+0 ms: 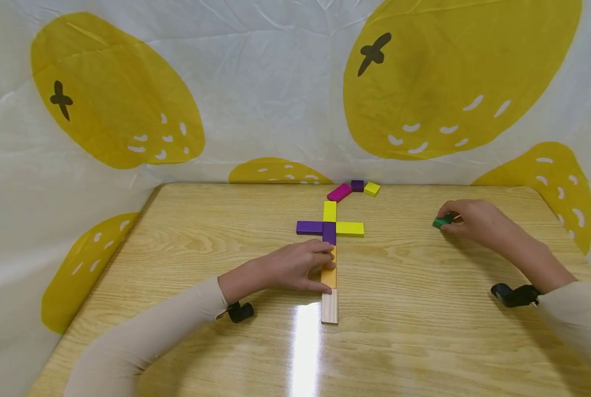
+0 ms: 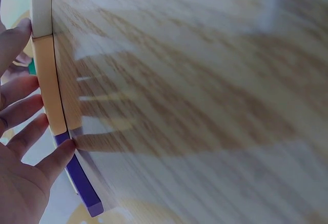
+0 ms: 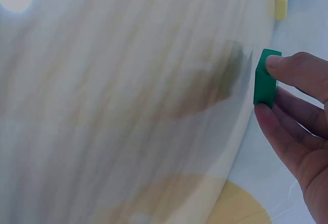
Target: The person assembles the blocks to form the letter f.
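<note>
My left hand rests on the row of blocks, its fairly straight fingers touching the orange block. Its thumb lies near the joint with the natural wood block. At the orange block's far end is a short purple block, flanked by a long purple block and a yellow block. Another yellow block continues the row. Off to the right, my right hand pinches a green block between thumb and fingers, seemingly just above the table.
Toward the table's back edge, a magenta block, a dark purple block and a small yellow block form a curve. Behind the wooden table hangs a white cloth with large yellow fruit prints.
</note>
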